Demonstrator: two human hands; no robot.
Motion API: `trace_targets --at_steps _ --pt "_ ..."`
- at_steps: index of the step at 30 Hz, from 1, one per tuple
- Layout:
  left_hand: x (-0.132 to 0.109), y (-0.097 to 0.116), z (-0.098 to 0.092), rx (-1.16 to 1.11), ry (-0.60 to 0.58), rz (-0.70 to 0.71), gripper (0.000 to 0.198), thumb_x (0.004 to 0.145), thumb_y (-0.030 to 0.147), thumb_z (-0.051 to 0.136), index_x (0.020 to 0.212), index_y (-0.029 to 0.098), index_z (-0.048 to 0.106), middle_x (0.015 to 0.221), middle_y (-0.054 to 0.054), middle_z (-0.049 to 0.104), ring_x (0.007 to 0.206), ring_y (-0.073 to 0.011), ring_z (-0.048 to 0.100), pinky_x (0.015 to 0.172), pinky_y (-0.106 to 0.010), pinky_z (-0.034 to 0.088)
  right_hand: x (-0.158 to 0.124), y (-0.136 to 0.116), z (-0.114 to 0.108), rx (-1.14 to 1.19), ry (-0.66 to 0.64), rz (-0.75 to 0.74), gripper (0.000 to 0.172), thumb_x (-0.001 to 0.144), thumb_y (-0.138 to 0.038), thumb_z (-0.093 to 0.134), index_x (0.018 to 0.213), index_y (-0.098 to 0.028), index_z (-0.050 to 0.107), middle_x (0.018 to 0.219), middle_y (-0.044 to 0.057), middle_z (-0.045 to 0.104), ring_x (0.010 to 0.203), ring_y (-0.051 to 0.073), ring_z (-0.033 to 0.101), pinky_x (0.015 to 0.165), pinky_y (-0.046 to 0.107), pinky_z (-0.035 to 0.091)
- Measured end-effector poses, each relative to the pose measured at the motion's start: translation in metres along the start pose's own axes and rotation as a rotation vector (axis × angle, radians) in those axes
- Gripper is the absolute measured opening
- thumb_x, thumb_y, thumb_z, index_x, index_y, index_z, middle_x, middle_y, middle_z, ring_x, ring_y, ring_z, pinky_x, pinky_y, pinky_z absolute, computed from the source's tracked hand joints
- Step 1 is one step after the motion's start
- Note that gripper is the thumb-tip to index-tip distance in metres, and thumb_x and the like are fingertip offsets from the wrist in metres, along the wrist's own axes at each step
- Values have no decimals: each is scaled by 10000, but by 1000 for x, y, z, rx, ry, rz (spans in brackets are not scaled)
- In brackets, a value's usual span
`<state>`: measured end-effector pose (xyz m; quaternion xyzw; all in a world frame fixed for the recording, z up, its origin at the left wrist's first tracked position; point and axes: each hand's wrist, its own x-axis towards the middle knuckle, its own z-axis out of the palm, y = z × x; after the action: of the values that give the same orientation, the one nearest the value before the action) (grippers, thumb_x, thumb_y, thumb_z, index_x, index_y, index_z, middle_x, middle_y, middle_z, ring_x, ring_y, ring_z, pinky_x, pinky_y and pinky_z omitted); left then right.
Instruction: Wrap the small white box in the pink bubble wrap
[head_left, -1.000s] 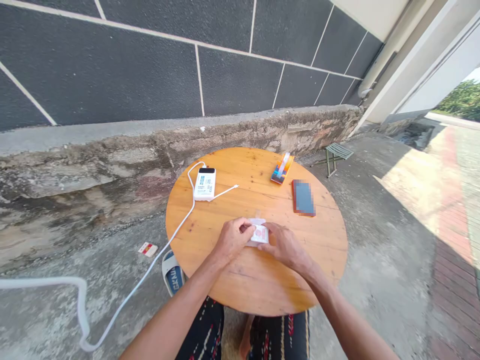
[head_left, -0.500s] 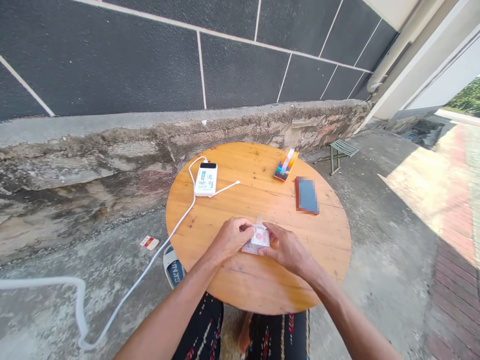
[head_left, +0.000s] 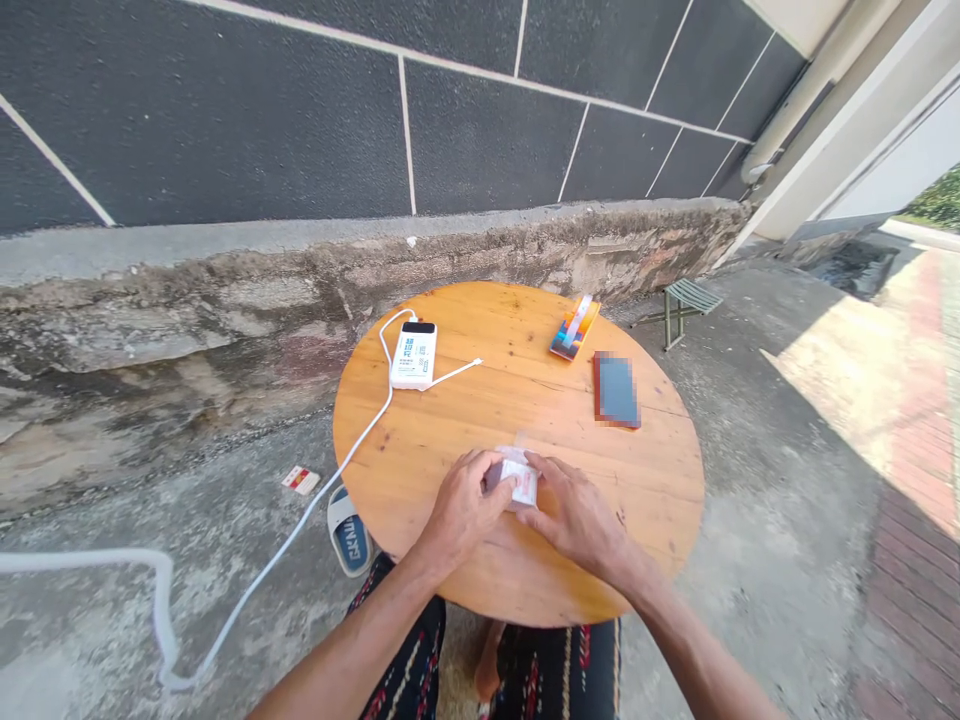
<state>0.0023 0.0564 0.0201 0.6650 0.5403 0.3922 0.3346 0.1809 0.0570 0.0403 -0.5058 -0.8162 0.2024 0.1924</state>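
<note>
Packet: we see a small white packet (head_left: pixel 519 478) with red print, held just above the near middle of the round wooden counter (head_left: pixel 465 420), between the two hands.
Left hand (head_left: pixel 461 510): we see its fingers curled, pinching the packet's left edge, with the thumb on top.
Right hand (head_left: pixel 577 515): we see its fingertips pressed on the packet's right edge; the back of the hand faces us and its heel is low over the wood.
Clear piece: a thin see-through flap shows at the packet's far edge; we cannot tell what it is.
Power bank (head_left: pixel 414 354): white, lying flat on the far left of the counter, well apart from the hands.
Cable (head_left: pixel 352 455): white, running from the power bank over the counter's left edge and down along the concrete floor; a shorter lead ends on the wood to its right.
Phone (head_left: pixel 616 390): dark, flat on the right side of the counter.
Colourful box (head_left: pixel 574 328): just beyond the phone, with a white strip lying across it.
Floor things: a blue sandal (head_left: pixel 349 535) beside the counter's left edge, a small red and white card (head_left: pixel 301 480) near it, and a green folding stool (head_left: pixel 686 300) beyond the counter on the right.
</note>
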Motion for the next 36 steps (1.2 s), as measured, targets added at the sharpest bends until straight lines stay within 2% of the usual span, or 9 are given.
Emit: trace_targets --at_steps 3,7,10,12,15,19,23,28,36 --pt "2 2 -2 -10 -7 -14 178 789 204 584 957 177 638 939 -46 642 909 -186 571 765 -275 457 11 12 -16 114 1 58 447 829 -321 505 1244 -154 513 1135 108 615 945 209 590 833 351 455" --pt "2 1 -1 -9 6 -8 163 795 217 577 943 184 639 927 -43 636 900 -185 564 759 -274 453 39 31 -23 121 -85 194 261 832 -269 416 857 -168 655 785 37 659 694 156 566 623 263 418" --pt "1 0 0 3 3 -2 145 806 235 568 923 185 637 909 -41 629 885 -185 558 763 -282 447 58 39 -17 60 -144 201 305 815 -285 414 573 -171 561 572 -4 543 546 116 446 518 237 318" --pt "1 -1 0 7 -1 -4 143 809 242 565 921 185 634 905 -41 625 885 -187 557 767 -286 445 68 39 -12 48 -133 228 349 809 -329 435 507 -171 511 514 -14 482 506 100 389 490 235 269" --pt "1 -2 0 -1 -5 -10 160 804 240 571 945 189 630 920 -41 625 901 -189 559 772 -285 446 76 35 -4 84 -133 302 323 762 -365 509 510 -165 537 490 -20 462 491 91 379 472 231 249" --pt "2 -3 1 -15 -19 -23 175 801 226 575 961 187 632 938 -45 629 916 -189 562 775 -283 448 77 32 6 228 -122 356 204 696 -332 562 604 -152 590 530 -19 517 512 93 431 466 212 287" --pt "1 -5 0 -30 -23 -19 180 807 233 572 970 192 635 954 -47 626 927 -190 561 777 -280 451 71 34 13 393 -65 294 146 707 -297 536 664 -163 575 578 -21 552 529 98 476 490 204 341" --pt "0 -4 0 -34 -23 -20 195 809 242 573 986 188 633 962 -50 619 930 -189 560 784 -281 452 64 31 9 521 -52 250 138 717 -293 546 717 -161 585 651 -9 592 571 107 511 545 219 391" --pt "-1 -1 1 -49 -7 -25 218 793 233 568 996 183 631 949 -48 632 910 -192 567 781 -294 456 63 29 1 630 -150 139 93 745 -241 534 762 -156 568 675 -15 580 608 105 507 559 213 388"
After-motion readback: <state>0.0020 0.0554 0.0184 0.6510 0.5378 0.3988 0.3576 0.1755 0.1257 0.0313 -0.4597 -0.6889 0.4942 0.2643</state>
